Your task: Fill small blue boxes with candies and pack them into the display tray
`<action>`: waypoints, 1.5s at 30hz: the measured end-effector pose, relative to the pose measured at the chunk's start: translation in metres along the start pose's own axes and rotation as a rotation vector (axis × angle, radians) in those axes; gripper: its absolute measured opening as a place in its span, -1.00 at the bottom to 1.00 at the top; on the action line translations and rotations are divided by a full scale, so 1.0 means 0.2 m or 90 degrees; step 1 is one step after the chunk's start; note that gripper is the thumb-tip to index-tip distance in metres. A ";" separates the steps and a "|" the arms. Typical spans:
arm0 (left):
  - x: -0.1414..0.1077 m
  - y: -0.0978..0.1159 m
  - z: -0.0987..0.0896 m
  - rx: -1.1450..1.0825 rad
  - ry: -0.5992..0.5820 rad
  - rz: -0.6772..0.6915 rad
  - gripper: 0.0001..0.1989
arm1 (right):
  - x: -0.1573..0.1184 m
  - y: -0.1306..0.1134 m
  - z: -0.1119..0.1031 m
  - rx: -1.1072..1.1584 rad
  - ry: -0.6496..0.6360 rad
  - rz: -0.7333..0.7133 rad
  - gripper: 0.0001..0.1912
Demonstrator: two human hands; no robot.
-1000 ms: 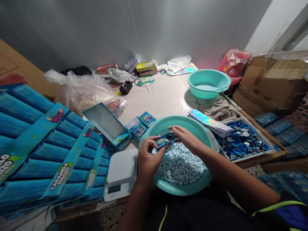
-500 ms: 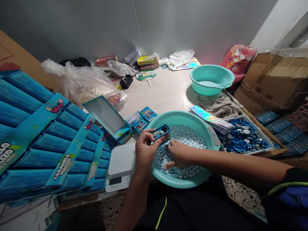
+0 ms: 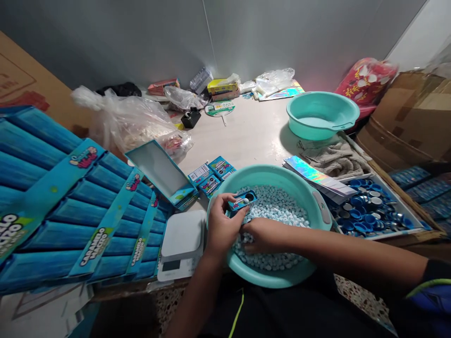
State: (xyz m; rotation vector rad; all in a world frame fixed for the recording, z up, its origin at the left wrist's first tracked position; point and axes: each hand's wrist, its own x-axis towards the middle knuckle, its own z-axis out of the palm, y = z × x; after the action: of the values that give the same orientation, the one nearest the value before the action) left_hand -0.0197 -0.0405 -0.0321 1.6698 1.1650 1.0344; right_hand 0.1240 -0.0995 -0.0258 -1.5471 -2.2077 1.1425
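At the bench [image 3: 252, 143], in a teal basin [image 3: 260, 174], the right hand [image 3: 264, 234] dips, fingers bunched — what it holds, if anything, is hidden — while the left hand [image 3: 222, 227] grips a small blue box [image 3: 234, 204] above, round hole upward. Gathering pale pellets [image 3: 282, 213] looks underway; the next move calls for a steady box.

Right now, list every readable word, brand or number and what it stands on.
"CARAMELO MACIZO": blue packs at left.
"CARAMELO": small blue boxes.
Too small or blurred: the packs' pink logo, print on the held box, fan and carton.
Scale display: no digits readable.
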 end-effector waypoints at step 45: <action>-0.04 0.09 0.00 0.047 -0.042 0.176 -0.70 | -0.10 0.12 -0.22 0.188 0.529 -0.070 -0.82</action>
State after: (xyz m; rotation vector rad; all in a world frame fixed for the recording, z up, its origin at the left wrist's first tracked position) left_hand -0.0171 -0.0524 -0.0162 1.9481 0.9565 1.1051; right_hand 0.1733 -0.0936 -0.0077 -1.3944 -1.4719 0.5837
